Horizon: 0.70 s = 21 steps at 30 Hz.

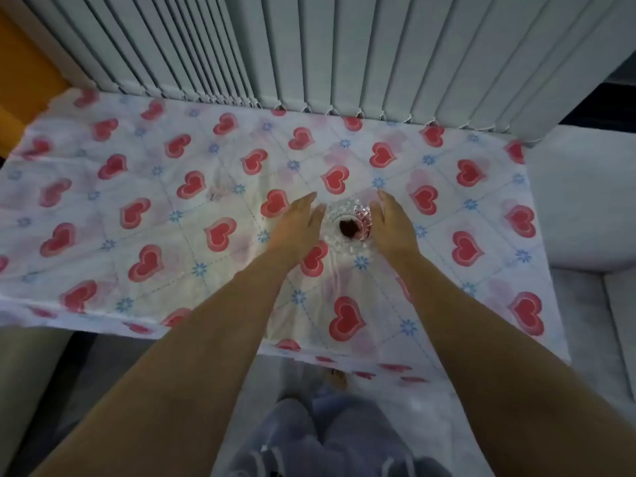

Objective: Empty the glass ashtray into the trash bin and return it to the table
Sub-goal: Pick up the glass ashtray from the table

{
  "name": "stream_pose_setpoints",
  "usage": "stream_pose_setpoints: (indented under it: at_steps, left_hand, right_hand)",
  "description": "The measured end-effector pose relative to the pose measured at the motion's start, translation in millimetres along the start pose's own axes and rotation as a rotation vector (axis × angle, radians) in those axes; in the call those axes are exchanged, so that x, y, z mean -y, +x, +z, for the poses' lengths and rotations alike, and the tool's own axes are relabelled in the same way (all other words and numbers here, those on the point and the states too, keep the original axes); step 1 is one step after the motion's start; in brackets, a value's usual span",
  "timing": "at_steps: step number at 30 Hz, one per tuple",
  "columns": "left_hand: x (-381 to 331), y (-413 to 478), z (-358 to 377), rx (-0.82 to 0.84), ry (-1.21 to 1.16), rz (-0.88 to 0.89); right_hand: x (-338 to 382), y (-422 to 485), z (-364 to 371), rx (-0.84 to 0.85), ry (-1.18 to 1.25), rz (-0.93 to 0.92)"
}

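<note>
A cut-glass ashtray (pixel 348 222) with dark debris in its bowl stands on the table (pixel 144 173), which is covered by a white cloth with red hearts. My left hand (pixel 298 224) lies flat just left of the ashtray, fingers extended and close to its rim. My right hand (pixel 390 226) is just right of it, fingers extended along the other side. Neither hand visibly grips the glass. No trash bin is in view.
Grey vertical blinds (pixel 309 49) hang behind the table's far edge. A pale sofa or cushion (pixel 585 208) stands to the right, an orange surface (pixel 24 74) at the far left. My legs in grey trousers (pixel 330 438) are below the table's near edge.
</note>
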<state>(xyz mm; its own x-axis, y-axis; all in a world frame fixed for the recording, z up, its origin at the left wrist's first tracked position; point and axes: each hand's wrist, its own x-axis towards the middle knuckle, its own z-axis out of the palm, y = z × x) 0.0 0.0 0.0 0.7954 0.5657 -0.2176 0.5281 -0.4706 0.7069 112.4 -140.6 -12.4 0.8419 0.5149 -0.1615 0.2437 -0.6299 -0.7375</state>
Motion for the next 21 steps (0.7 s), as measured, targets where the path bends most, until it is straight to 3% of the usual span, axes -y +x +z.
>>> stream_pose_setpoints:
  at_steps: [11,21]
  left_hand:
    - [-0.3,14.6,60.8,-0.140,-0.458,-0.081]
    - [5.0,30.5,81.6,-0.228,-0.457,-0.089]
  right_hand:
    - [-34.7,13.3,20.6,-0.017,0.031,0.027]
    - [-38.6,21.6,42.9,-0.051,-0.162,-0.034]
